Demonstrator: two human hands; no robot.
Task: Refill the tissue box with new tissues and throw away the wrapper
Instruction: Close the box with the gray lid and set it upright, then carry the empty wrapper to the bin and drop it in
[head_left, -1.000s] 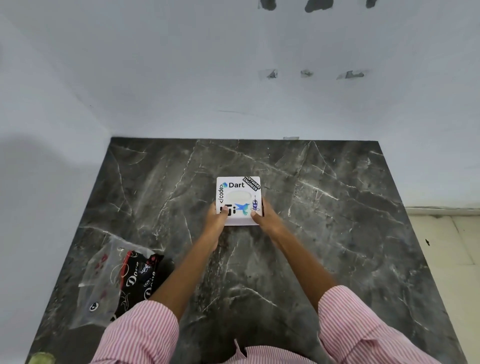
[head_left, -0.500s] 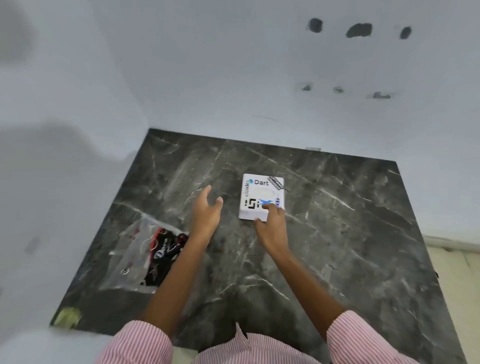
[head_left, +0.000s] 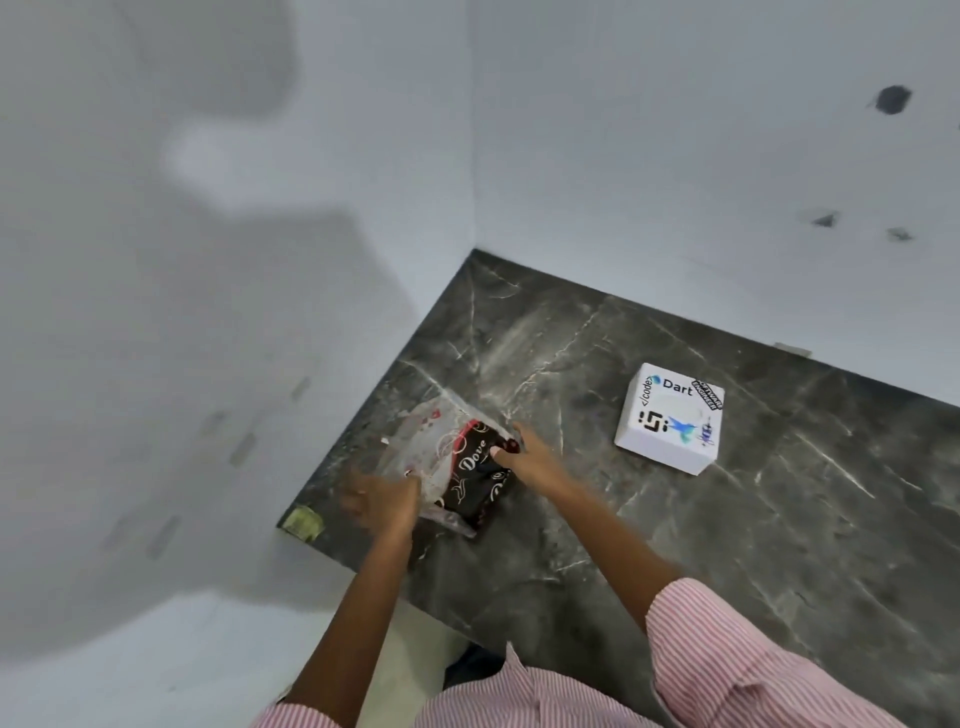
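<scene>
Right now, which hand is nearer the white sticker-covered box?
Right. The right hand is on the wrapper, left of the white box and apart from it; the left hand is farther left, at the wrapper's near edge.

Both hands off the tissue box (head_left: 669, 419), left hand (head_left: 383, 500) and right hand (head_left: 530, 458) now on the wrapper (head_left: 451, 461), view swung left

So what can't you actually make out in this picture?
- Left hand, head view: motion-blurred, so its hold on the tissue pack is unclear.
- Tissue pack: whether it is opened is hidden by both hands and blur.
- Right hand: fingertips sit on the pack; whether they pinch it cannot be told.
- Tissue box: only the stickered top shows; contents unseen.
- Small yellowish object at the counter's corner: too blurred to identify.
</scene>
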